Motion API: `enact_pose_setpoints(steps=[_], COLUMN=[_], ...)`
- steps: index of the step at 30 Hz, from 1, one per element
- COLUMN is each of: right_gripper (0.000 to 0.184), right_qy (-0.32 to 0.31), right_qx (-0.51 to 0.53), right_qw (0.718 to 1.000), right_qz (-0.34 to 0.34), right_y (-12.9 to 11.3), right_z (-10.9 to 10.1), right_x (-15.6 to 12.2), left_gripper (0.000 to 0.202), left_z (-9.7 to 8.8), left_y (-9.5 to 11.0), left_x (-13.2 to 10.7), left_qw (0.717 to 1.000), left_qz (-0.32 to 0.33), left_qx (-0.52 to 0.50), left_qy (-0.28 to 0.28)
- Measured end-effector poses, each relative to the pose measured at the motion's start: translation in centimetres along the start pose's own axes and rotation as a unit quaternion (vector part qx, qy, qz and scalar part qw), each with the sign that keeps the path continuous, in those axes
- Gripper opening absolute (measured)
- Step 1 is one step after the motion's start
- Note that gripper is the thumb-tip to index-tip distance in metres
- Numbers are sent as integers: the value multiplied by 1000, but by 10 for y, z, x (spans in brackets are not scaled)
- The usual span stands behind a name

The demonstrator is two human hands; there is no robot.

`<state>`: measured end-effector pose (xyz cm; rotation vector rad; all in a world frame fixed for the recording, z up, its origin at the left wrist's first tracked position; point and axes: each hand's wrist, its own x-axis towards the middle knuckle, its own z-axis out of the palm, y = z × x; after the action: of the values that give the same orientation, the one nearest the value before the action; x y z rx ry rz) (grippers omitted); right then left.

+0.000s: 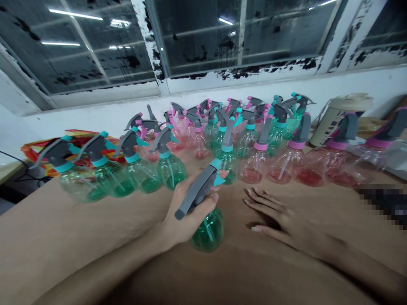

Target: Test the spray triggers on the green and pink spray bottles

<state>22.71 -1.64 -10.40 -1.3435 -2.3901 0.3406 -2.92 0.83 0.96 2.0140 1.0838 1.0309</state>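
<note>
My left hand (186, 212) is wrapped round the neck of a green spray bottle (208, 233) with a grey and turquoise trigger head. That bottle stands near the front of the wooden table, its head pointing away to the right. Palm down, my right hand (275, 214) rests on the tabletop with its fingers spread, holding nothing. Behind my left hand, a row of green spray bottles (171, 169) stretches to the left. Beyond my right hand stand several pink spray bottles (252, 167) with grey and pink heads.
More pink and green spray bottles (200, 144) crowd the back of the table (104, 237). A beige cylindrical container (340, 112) leans at the back right. A colourful bag (85, 140) lies behind the left row. A blurred dark object (386, 203) sits at the right edge.
</note>
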Motion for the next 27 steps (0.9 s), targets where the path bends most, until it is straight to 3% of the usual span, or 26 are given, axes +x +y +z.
enact_pose_setpoints(steps=[6,14,20,27], right_gripper=[60,59,60,59], right_qy=[-5,-7,2,7], right_qx=[-1,-1,2,2], right_qw=[1000,1000,1000,1000], right_qz=[2,3,-4,-7], right_y=[0,0,1,1], right_z=[0,0,1,1], right_x=[0,1,-1,0], left_gripper=[9,11,8,7], left_z=[4,3,-1,-3], left_y=[-3,-10,0,-2], left_x=[-3,-3,0,1], left_qw=[998,1000,999,1000], left_qz=[-1,-20,6,1], left_qx=[47,1,36,-21], left_qy=[45,14,6,-14])
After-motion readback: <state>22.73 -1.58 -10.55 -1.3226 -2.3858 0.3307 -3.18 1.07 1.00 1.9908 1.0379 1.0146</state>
